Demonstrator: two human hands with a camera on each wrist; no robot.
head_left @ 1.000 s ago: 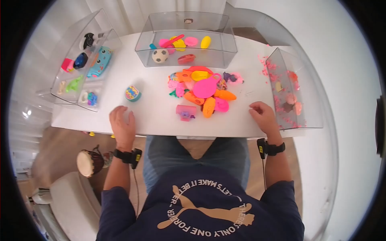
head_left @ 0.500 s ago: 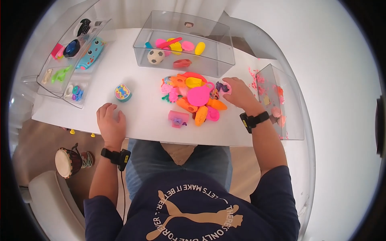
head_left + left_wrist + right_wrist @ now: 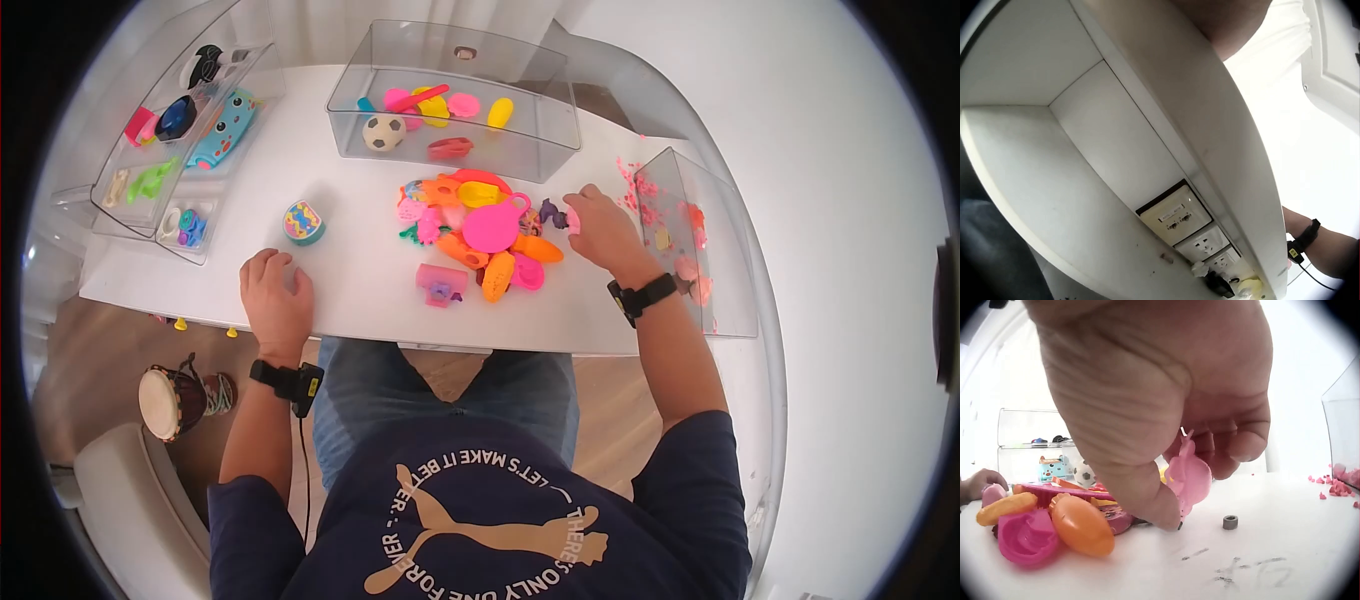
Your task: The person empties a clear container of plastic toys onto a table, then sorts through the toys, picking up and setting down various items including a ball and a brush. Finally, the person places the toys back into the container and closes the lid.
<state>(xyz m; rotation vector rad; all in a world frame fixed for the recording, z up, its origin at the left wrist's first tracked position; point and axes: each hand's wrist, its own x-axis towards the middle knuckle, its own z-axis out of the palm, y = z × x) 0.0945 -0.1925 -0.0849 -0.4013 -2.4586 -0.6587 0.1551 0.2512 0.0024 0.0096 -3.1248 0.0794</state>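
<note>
Pink toy [image 3: 1192, 480], long axis near-upright, narrow end up

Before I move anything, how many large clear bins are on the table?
3. One at the left, one along the far edge, one at the right, beyond the right hand, at. No others show; any outside the view can't be ruled out.

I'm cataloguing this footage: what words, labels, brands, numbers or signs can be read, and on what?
"LET'S MAKE IT BETTER": shirt.
"THERE'S ONLY ONE FOREVER": shirt, partly cut off.
Tan cat-like emblem, wordless: shirt.
Yellow wrist-device labels: too small.
Socket-panel label: too blurred.
Tabletop marks: too faint.
</note>
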